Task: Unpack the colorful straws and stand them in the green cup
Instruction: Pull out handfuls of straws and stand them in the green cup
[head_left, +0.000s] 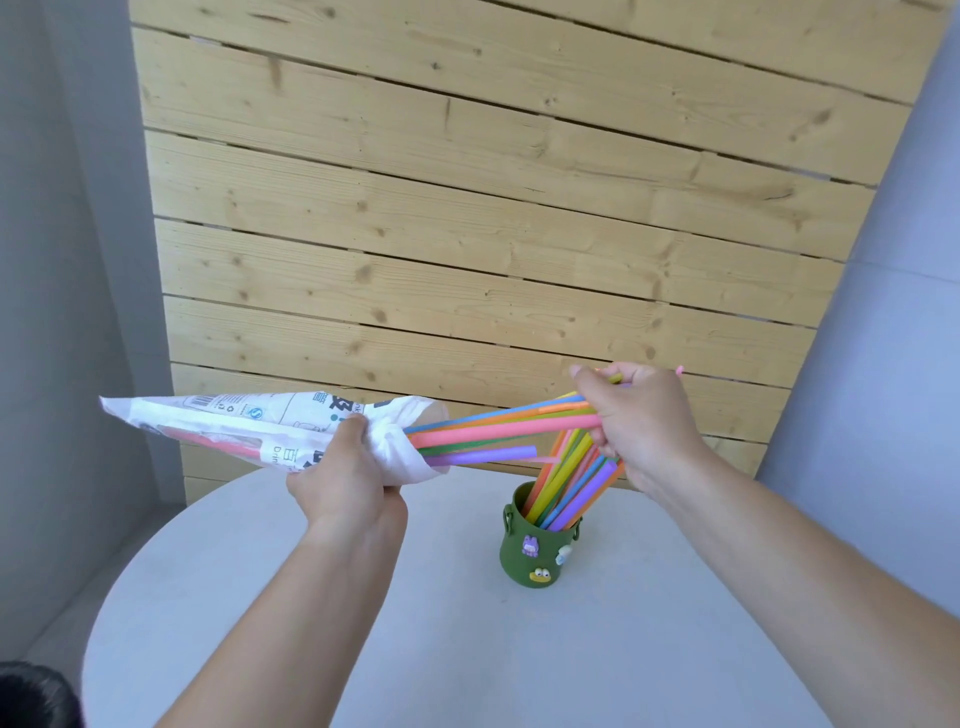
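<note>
My left hand (345, 480) grips the white printed straw bag (249, 426) near its open mouth and holds it level above the table. A bundle of colorful straws (498, 428) sticks out of the bag toward the right. My right hand (641, 418) is closed on the far ends of those straws. Below it the green cup (530, 551), decorated with small cartoon charms, stands on the table. Several straws (569, 491) lean inside the cup, their upper ends hidden behind my right hand.
The round white table (426, 623) carries only the cup. A wooden slat panel (493, 208) stands behind it against grey walls. A dark object (31, 696) sits at the bottom left corner.
</note>
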